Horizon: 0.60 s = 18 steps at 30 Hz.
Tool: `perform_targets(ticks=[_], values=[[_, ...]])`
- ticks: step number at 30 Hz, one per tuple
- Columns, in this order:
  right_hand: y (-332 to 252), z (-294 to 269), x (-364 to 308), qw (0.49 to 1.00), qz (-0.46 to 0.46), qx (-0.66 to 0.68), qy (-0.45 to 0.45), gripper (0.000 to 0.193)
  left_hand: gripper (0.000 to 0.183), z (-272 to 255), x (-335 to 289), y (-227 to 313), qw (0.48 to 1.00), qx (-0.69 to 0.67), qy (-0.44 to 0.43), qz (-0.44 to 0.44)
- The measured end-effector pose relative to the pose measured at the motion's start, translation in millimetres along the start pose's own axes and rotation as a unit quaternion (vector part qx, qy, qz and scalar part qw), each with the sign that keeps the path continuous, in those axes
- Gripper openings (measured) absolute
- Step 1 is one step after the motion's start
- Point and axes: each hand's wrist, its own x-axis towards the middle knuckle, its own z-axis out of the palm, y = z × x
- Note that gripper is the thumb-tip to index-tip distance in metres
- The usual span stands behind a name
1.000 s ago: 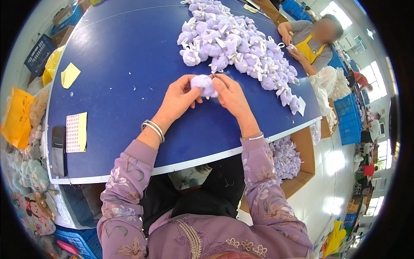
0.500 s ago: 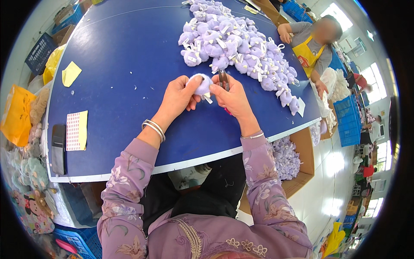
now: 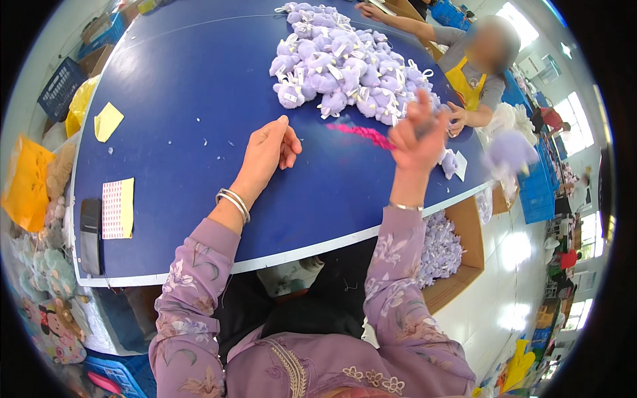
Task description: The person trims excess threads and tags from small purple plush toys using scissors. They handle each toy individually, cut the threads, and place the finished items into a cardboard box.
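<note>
My left hand (image 3: 269, 149) rests edge-on on the blue table (image 3: 186, 79), fingers loosely apart and holding nothing. My right hand (image 3: 418, 136) is raised above the table's right side, blurred, with fingers spread and nothing visible in it. A blurred purple plush toy (image 3: 511, 149) is in the air to its right, beyond the table edge. A pink blurred streak (image 3: 361, 132) lies between my hands, too smeared to identify. A big pile of purple plush toys (image 3: 345, 66) with white tags covers the far table.
A cardboard box (image 3: 464, 225) with purple toys stands below the table's right edge. A person in a yellow apron (image 3: 474, 79) sits at the far right. At the left lie a yellow note (image 3: 107, 121), a dotted sheet (image 3: 118, 207) and a black phone (image 3: 90, 235).
Both hands held a purple toy together before. Now they have parted: the left has settled on the table, the right has swung up and right, and the toy flies off to the right.
</note>
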Motion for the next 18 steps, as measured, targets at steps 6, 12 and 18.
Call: perform_targets(ticks=[6,12,18], values=[[58,-21,48,0.916,0.106,-0.359,0.142,0.029,0.022,-13,54,-7,0.958,0.127,0.159,0.203],[97,-33,36,0.874,0.158,-0.459,0.034,0.032,0.054,-33,134,-3,0.931,0.199,0.202,0.228],[97,-30,39,0.9,0.172,-0.4,0.021,0.031,0.061,-28,214,-1,0.927,0.274,0.06,0.248]])
